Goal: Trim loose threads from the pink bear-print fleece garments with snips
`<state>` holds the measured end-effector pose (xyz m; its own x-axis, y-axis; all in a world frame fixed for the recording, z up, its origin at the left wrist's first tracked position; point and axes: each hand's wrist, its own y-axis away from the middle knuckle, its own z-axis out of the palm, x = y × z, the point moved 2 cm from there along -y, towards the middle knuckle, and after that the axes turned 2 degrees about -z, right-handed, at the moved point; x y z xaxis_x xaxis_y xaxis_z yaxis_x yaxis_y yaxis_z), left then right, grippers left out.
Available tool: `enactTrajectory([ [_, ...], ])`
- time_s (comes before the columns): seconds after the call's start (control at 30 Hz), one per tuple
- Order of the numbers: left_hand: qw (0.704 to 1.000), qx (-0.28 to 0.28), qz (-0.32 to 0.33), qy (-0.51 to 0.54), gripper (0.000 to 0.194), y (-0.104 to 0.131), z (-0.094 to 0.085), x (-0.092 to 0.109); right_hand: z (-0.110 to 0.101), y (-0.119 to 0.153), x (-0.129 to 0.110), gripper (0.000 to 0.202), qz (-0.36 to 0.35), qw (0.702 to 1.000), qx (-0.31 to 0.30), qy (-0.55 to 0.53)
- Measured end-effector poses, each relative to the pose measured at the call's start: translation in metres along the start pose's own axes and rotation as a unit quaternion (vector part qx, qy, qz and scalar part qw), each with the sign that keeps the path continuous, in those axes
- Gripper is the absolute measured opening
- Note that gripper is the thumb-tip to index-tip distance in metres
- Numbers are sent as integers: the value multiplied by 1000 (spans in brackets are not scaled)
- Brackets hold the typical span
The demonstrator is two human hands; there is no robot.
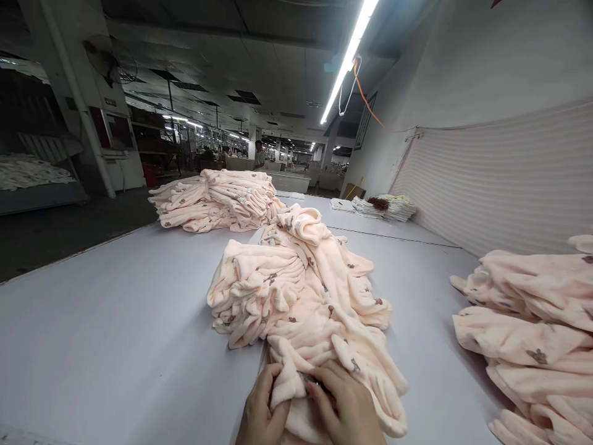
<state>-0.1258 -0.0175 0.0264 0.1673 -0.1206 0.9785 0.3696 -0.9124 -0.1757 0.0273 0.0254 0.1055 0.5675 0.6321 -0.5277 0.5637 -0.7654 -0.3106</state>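
Observation:
Peach-coloured fleecy garments (343, 272) with small brown printed figures lie heaped in front of me. At the near end of the heap my left hand (262, 408) is closed on an edge of a fleecy garment (290, 380), pinched between thumb and fingers. Close beside it, my right hand (345, 402) is curled over the same garment. A small dark, metallic-looking tool (306, 377) shows at its fingertips, touching the cloth; most of it is hidden by the fingers. A gathered bundle of the same garments (254, 290) lies just beyond, to the left.
Another large pile of peach garments (217, 201) sits farther back on the white table (115, 321). Stacked garments (532, 334) stand at the right edge. Folded papers or cloths (389, 207) lie at the back near a striped curtain (500, 179). A person (259, 154) stands far off.

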Motion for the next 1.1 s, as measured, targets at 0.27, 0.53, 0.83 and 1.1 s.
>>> enactTrajectory([
  [0.27, 998, 5, 12, 65, 26, -10, -4, 14, 20, -3, 21, 18, 55, 995, 82, 36],
  [0.53, 849, -187, -238, 432, 52, -27, -6, 34, -1, -24, 14, 5, 122, 991, 41, 26],
  [0.83, 831, -217, -221, 461, 44, -27, -6, 45, 1, -16, -11, 19, 13, 1000, 17, 5],
  [1.1, 842, -213, -220, 444, 42, -26, -6, 44, 0, -13, -8, 18, 9, 999, 30, 11],
])
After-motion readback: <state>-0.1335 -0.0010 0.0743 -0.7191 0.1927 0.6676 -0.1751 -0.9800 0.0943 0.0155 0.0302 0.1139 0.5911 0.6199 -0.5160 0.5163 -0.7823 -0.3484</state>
